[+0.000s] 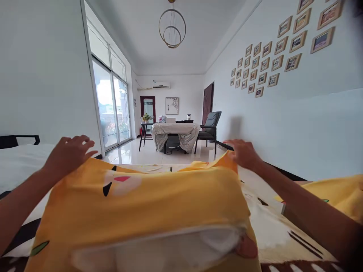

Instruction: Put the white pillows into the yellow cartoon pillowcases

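Observation:
A yellow cloth (159, 200) with a printed face, a green leaf shape and a pale lower part spreads across the foreground. At its upper left corner is my left hand (72, 153), its fingers spread and curved above the cloth's edge. My right hand (244, 154) pinches the upper right corner, which is pulled up into a peak. Beneath and beyond the cloth lies a cream blanket (269, 226) with black and brown markings.
Another yellow cloth (337, 192) lies at the right. A white surface (22, 162) with a black frame is at the left. Farther off stand a covered table (176, 128), a dark chair (211, 124) and a stool with a plant (146, 117). Framed pictures hang on the right wall.

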Demonstrator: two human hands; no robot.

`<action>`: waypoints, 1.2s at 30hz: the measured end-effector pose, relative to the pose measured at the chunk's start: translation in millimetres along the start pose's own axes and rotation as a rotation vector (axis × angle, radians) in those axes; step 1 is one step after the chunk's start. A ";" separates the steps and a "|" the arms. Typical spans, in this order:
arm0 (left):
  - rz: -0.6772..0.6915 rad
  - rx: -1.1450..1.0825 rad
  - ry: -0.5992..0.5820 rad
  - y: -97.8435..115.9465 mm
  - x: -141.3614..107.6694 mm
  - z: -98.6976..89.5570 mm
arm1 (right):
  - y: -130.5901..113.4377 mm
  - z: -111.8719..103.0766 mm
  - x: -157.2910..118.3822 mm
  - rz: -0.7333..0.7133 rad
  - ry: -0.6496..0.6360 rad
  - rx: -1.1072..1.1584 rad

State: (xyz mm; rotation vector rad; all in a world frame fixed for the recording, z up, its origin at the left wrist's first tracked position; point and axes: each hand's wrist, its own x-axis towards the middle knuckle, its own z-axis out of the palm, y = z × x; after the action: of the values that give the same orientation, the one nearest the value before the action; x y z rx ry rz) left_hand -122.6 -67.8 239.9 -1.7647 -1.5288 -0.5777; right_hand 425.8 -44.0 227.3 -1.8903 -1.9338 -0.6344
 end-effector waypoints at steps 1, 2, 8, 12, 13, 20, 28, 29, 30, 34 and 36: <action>-0.010 -0.087 -0.028 20.3 -17.7 18.4 | -13.4 24.0 -18.0 -0.087 -0.014 0.047; 0.019 -0.245 -0.134 41.9 -37.4 37.6 | -27.1 49.5 -37.8 -0.233 -0.070 0.206; 0.131 -0.677 -0.685 126.3 -121.2 124.2 | -74.0 162.3 -117.5 -0.460 -0.440 0.596; 0.148 -0.705 -0.703 111.7 -114.7 129.1 | -61.0 166.2 -94.6 -0.414 -0.418 0.639; 0.179 -0.696 -0.735 107.0 -112.3 126.8 | -56.3 163.6 -85.0 -0.417 -0.447 0.646; 0.200 -0.735 -0.656 111.5 -106.9 131.5 | -48.9 160.4 -36.1 -0.410 -0.461 0.769; 0.017 -0.748 -0.686 113.2 -68.1 169.2 | -91.5 192.7 -31.8 -0.333 -0.265 0.740; 0.023 -0.750 -0.708 111.3 -62.4 172.6 | -91.1 196.3 -26.4 -0.337 -0.258 0.738; 0.029 -0.751 -0.731 109.6 -57.0 176.0 | -89.3 200.5 -20.7 -0.334 -0.248 0.739; 0.045 -0.740 -0.779 111.5 -47.3 190.0 | -81.5 228.4 -14.8 -0.283 -0.212 0.747; 0.041 -0.720 -0.741 118.9 -53.7 195.7 | -81.7 245.0 -27.7 -0.260 -0.211 0.747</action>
State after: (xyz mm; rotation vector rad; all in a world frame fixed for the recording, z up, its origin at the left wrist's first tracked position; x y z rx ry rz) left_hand -41.0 41.3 48.2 -2.7761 -1.8940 -0.5125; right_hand 358.3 67.3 2.6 -1.2803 -2.1466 0.2329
